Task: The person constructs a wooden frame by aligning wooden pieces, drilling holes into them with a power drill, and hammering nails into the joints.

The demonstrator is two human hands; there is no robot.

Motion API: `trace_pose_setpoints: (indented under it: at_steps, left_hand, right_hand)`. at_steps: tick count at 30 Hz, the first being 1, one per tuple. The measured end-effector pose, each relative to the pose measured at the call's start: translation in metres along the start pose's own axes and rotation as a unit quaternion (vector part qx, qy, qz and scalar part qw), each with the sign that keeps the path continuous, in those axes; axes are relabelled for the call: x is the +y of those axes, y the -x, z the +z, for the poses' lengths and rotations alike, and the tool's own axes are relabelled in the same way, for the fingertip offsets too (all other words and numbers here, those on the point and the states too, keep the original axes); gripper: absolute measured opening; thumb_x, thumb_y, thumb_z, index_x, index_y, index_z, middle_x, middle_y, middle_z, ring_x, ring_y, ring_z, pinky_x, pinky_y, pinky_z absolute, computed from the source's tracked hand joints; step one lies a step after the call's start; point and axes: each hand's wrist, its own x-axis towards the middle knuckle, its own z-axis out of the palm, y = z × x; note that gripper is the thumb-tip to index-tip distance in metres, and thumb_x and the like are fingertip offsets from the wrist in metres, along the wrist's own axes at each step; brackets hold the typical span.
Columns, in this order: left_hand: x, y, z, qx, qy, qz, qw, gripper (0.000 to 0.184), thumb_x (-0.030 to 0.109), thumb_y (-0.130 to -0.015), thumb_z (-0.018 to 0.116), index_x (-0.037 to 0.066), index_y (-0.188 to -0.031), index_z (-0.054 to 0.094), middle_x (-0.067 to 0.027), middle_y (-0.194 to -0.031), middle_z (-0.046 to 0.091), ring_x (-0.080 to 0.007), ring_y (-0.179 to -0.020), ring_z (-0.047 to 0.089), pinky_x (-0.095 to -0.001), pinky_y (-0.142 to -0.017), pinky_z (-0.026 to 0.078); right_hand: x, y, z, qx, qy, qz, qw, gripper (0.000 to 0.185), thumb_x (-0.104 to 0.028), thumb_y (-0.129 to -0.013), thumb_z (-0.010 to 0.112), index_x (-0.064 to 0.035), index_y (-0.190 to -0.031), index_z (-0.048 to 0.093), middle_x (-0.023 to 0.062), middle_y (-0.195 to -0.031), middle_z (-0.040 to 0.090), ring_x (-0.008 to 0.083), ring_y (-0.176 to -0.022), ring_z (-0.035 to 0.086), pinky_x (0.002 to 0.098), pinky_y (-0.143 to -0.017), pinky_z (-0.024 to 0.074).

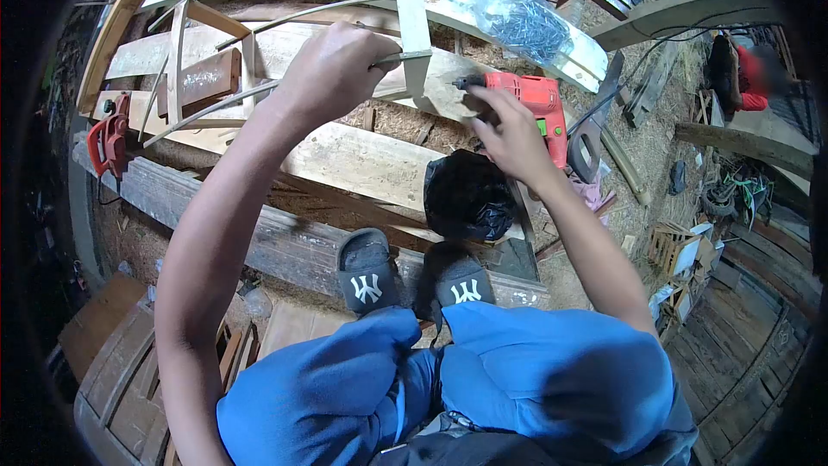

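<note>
My left hand (338, 67) is closed, and a thin greyish strip (405, 56) sticks out of the fist. Its far end meets a pale wooden slat (410, 4); whether the two are joined I cannot tell. My right hand (515, 140) holds nothing, its thumb and fingers apart, just in front of the chuck of a red power drill (539, 103). The drill lies on its side on the boards. Below my right hand sits a black plastic bag (470, 194), opened at the top.
A clear bag of nails (526, 24) lies on a pale board at the back. To the left stands a red clamp (109, 140) by a small wooden frame (177, 65). A handsaw (588, 151) rests right of the drill. A person in red (752, 78) is far right.
</note>
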Motion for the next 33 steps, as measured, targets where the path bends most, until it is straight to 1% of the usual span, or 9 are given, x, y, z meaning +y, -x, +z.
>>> trace_pose_setpoints:
  at_steps: [1, 5, 7, 9, 11, 16, 21, 30, 33]
  left_hand:
    - [0.001, 0.000, -0.002, -0.016, -0.003, -0.016, 1.000, 0.015, 0.006, -0.088, 0.071, 0.001, -0.100, 0.079, -0.0197, -0.077, 0.073, -0.0319, -0.068, 0.071, -0.0440, -0.069, 0.056]
    - [-0.001, 0.003, -0.007, 0.011, 0.008, -0.005, 1.000, 0.015, 0.005, -0.088, 0.071, 0.001, -0.099, 0.079, -0.0194, -0.079, 0.073, -0.0317, -0.069, 0.071, -0.0435, -0.069, 0.055]
    - [-0.002, 0.003, -0.009, -0.004, 0.022, -0.009, 1.000, 0.016, 0.005, -0.087, 0.071, 0.001, -0.101, 0.079, -0.0190, -0.078, 0.073, -0.0318, -0.068, 0.071, -0.0430, -0.068, 0.055]
    - [-0.004, 0.005, -0.011, -0.008, 0.023, -0.002, 1.000, 0.017, 0.006, -0.087, 0.072, 0.001, -0.102, 0.079, -0.0193, -0.078, 0.073, -0.0321, -0.068, 0.071, -0.0429, -0.068, 0.055]
    - [-0.004, 0.007, -0.013, -0.012, 0.025, 0.005, 1.000, 0.017, 0.006, -0.087, 0.073, 0.001, -0.102, 0.079, -0.0195, -0.077, 0.073, -0.0324, -0.067, 0.071, -0.0428, -0.068, 0.055]
    - [-0.005, 0.006, -0.011, -0.017, 0.059, 0.003, 0.998, 0.012, 0.004, -0.086, 0.073, 0.000, -0.097, 0.078, -0.0218, -0.078, 0.072, -0.0345, -0.067, 0.070, -0.0432, -0.067, 0.054]
    - [-0.006, 0.003, -0.013, -0.034, 0.059, 0.011, 0.998, 0.011, 0.003, -0.086, 0.072, -0.001, -0.095, 0.077, -0.0223, -0.076, 0.071, -0.0350, -0.066, 0.069, -0.0435, -0.065, 0.053]
    - [-0.011, 0.005, -0.005, -0.038, 0.072, 0.009, 0.997, 0.009, 0.005, -0.087, 0.072, -0.001, -0.093, 0.075, -0.0226, -0.074, 0.069, -0.0360, -0.065, 0.068, -0.0442, -0.064, 0.052]
    - [-0.011, 0.005, -0.003, -0.036, 0.054, 0.009, 0.998, 0.011, 0.007, -0.088, 0.073, 0.000, -0.095, 0.076, -0.0217, -0.074, 0.069, -0.0350, -0.066, 0.069, -0.0442, -0.065, 0.053]
  right_hand:
    - [-0.005, -0.017, 0.008, 0.024, -0.005, -0.059, 0.998, 0.038, -0.014, -0.093, 0.078, -0.0021, -0.128, 0.068, 0.0161, -0.120, 0.069, 0.0252, -0.081, 0.071, 0.0382, -0.074, 0.0580]
    - [-0.033, -0.062, 0.019, -0.047, -0.084, -0.079, 0.992, 0.034, -0.014, -0.094, 0.077, 0.0000, -0.124, 0.068, 0.0150, -0.114, 0.071, 0.0251, -0.082, 0.071, 0.0379, -0.074, 0.0586]
    - [-0.035, -0.076, 0.021, -0.156, -0.127, -0.001, 0.980, 0.031, -0.011, -0.094, 0.073, -0.0012, -0.123, 0.069, 0.0178, -0.100, 0.075, 0.0333, -0.085, 0.073, 0.0423, -0.080, 0.0578]
    - [-0.026, -0.081, 0.031, -0.153, -0.182, 0.007, 0.971, 0.029, -0.007, -0.092, 0.072, -0.0010, -0.121, 0.070, 0.0193, -0.092, 0.075, 0.0354, -0.077, 0.071, 0.0427, -0.075, 0.0571]
    - [-0.023, -0.085, 0.031, -0.124, -0.092, -0.093, 0.984, 0.026, -0.005, -0.091, 0.071, -0.0009, -0.116, 0.071, 0.0222, -0.093, 0.074, 0.0360, -0.079, 0.071, 0.0429, -0.075, 0.0563]
    - [-0.019, -0.087, 0.033, -0.140, -0.113, -0.060, 0.982, 0.025, -0.001, -0.087, 0.068, -0.0015, -0.112, 0.071, 0.0248, -0.092, 0.073, 0.0409, -0.085, 0.071, 0.0456, -0.077, 0.0553]
    - [-0.013, -0.091, 0.031, -0.140, -0.058, -0.125, 0.981, 0.026, -0.002, -0.085, 0.068, -0.0010, -0.111, 0.071, 0.0278, -0.091, 0.070, 0.0472, -0.088, 0.067, 0.0478, -0.077, 0.0543]
    - [0.011, -0.097, 0.047, -0.115, 0.039, -0.184, 0.975, 0.018, -0.013, -0.088, 0.071, 0.0014, -0.099, 0.067, 0.0275, -0.085, 0.069, 0.0461, -0.083, 0.067, 0.0526, -0.076, 0.0536]
    - [-0.006, -0.099, 0.032, -0.144, 0.044, -0.151, 0.977, 0.021, -0.017, -0.090, 0.072, -0.0003, -0.101, 0.068, 0.0265, -0.084, 0.069, 0.0450, -0.081, 0.068, 0.0529, -0.075, 0.0547]
